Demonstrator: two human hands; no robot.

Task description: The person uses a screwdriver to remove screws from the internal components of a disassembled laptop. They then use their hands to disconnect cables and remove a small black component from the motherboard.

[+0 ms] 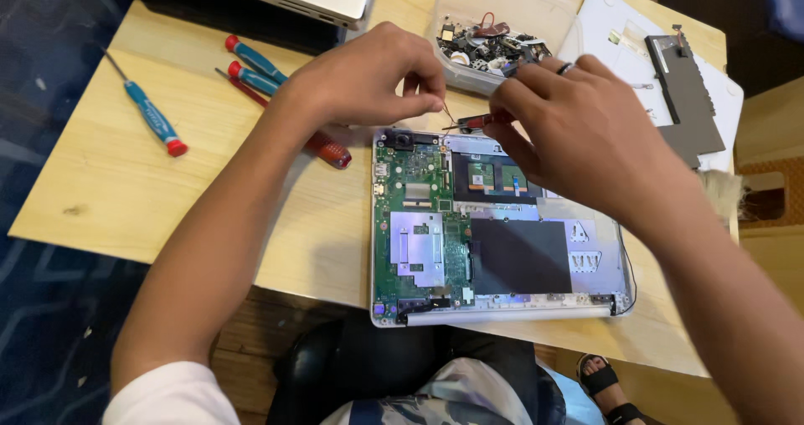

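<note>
Your left hand (368,77) pinches a thin wire (450,113); right hand (578,132) grips a small red-handled tool (474,123), both steadied just above the opened laptop (494,232) beneath them.

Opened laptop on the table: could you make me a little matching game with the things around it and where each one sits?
Things:
1. opened laptop
2. clear plastic tub
3. blue-handled screwdriver
4. flat black battery

Places:
A. far left of the table, lying alone
B. under both hands
C. far right, on a white cover
D. behind the hands, filled with small parts

Pairs: 1-B, 2-D, 3-A, 4-C
</note>
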